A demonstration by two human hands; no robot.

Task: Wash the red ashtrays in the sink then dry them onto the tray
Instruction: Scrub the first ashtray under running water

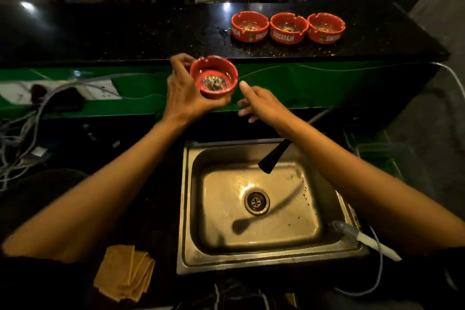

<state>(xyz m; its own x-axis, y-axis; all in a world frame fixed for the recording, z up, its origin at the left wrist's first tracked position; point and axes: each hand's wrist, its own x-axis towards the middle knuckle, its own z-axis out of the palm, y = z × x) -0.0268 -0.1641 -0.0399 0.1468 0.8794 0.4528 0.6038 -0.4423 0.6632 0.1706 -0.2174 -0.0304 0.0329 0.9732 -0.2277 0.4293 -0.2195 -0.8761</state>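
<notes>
Above sink (261, 263) | L hand (187, 93) grips dirty ashtray (214, 77), R hand (259, 102) fingers loose, empty | step: fetch 1st of 4 | next: lower under tap (273, 157), dump ash, rinse

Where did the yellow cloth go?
In the head view, the folded yellow cloth lies at the bottom left on the dark counter, just left of the steel sink, under the left forearm.

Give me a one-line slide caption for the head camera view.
Left hand holds a red ashtray above the sink; right hand open beside it.
</notes>
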